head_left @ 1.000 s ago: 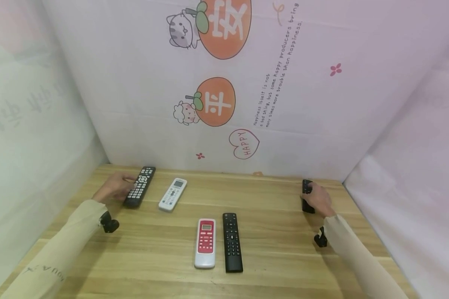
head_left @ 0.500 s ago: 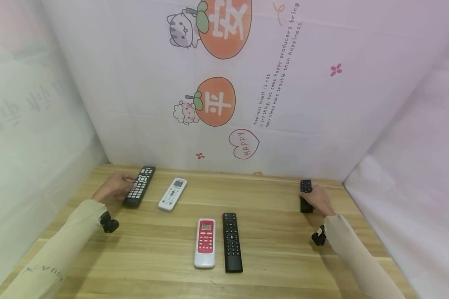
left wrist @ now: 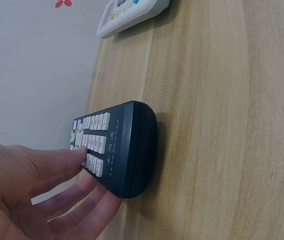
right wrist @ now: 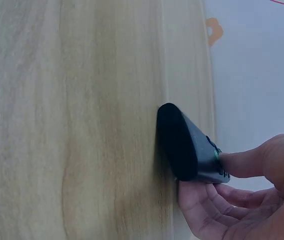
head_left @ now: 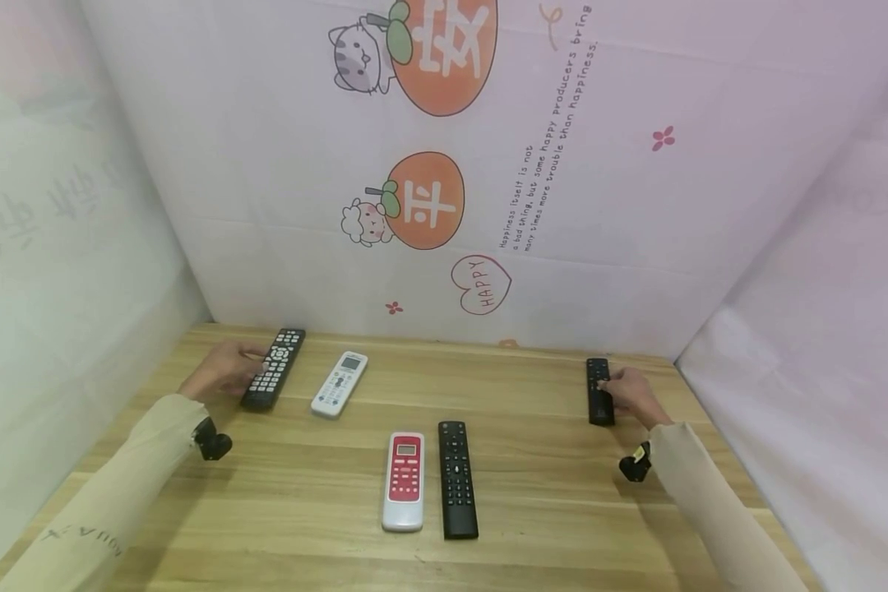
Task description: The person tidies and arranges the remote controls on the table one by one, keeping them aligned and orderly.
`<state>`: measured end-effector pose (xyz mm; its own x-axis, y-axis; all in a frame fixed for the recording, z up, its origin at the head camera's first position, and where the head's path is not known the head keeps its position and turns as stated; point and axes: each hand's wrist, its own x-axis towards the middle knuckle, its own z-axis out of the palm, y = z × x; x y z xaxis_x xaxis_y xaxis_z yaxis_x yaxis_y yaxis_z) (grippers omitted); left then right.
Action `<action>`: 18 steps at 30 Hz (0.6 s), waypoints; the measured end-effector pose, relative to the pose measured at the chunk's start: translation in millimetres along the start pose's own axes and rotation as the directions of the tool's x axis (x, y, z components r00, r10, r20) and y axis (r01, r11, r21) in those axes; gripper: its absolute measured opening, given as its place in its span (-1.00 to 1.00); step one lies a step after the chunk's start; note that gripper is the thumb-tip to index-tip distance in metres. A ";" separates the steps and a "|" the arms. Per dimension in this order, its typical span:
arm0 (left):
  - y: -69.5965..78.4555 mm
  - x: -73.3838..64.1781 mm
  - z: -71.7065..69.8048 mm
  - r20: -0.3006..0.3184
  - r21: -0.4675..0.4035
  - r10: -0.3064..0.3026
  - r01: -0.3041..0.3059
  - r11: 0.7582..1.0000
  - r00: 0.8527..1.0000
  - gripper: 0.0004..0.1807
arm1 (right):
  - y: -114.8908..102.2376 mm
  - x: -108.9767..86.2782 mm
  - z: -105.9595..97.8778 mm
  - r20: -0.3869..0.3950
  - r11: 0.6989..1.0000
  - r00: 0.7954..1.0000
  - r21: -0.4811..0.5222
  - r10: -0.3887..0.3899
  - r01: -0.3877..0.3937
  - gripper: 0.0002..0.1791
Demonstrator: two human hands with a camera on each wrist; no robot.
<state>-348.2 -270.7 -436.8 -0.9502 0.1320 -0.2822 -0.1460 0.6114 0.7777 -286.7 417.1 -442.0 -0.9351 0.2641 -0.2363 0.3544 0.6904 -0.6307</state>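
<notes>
At the back left of the table, my left hand (head_left: 224,368) grips a black remote control with white buttons (head_left: 279,366). In the left wrist view its thumb lies on the buttons, and the other fingers reach the remote's side and underside. My right hand (head_left: 635,395) holds a smaller black remote control (head_left: 600,404) at the back right. Seen from the right wrist, the thumb presses on that remote's button face, while curled fingers (right wrist: 198,201) meet its lower edge. A white remote control with a small screen (head_left: 339,385) lies just right of the left-hand remote.
Near the middle front of the wooden table (head_left: 318,510) lie a red-and-white remote (head_left: 403,493) and a long black remote (head_left: 459,493), side by side. A printed white cloth (head_left: 303,271) rises behind the table's back edge, with more white cloth at both sides.
My right hand has shifted slightly left with its black remote, and the thumb has slid so more of the button face shows. My left hand and its remote have stayed in place.
</notes>
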 end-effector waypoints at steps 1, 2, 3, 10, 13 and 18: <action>-0.2 0.0 0.3 -0.003 0.006 -0.003 0.003 1.000 1.000 -0.38 | -0.5 -0.8 -0.5 0.003 1.000 1.000 0.010 0.003 -0.003 -0.46; -0.5 0.5 0.3 -0.005 0.010 -0.007 0.007 1.000 1.000 -0.38 | -0.8 -1.6 -1.3 0.010 1.000 1.000 0.024 0.002 -0.002 -0.46; -0.6 0.6 0.5 -0.007 0.017 -0.010 0.011 1.000 1.000 -0.38 | -1.0 -2.6 -1.8 0.015 0.999 1.000 0.034 0.001 -0.002 -0.46; 2.2 0.3 0.3 -0.008 0.038 -0.028 0.028 0.999 1.000 -0.38 | 0.1 -6.9 -4.5 0.032 0.995 0.999 0.093 -0.023 0.020 -0.45; 1.5 2.0 0.1 -0.006 0.036 -0.026 0.027 0.999 1.000 -0.37 | -0.6 -9.5 -4.8 0.034 0.994 0.999 0.108 -0.028 0.024 -0.45; 0.0 4.0 -0.9 -0.003 0.030 -0.032 0.032 0.999 0.999 -0.36 | -1.8 -10.9 -5.3 0.043 0.993 0.999 0.120 -0.024 0.019 -0.45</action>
<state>-352.2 -270.9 -437.4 -0.9457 0.1101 -0.3057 -0.1684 0.6386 0.7509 -277.1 416.5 -434.4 -0.9427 0.2183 -0.2523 0.3336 0.6093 -0.7193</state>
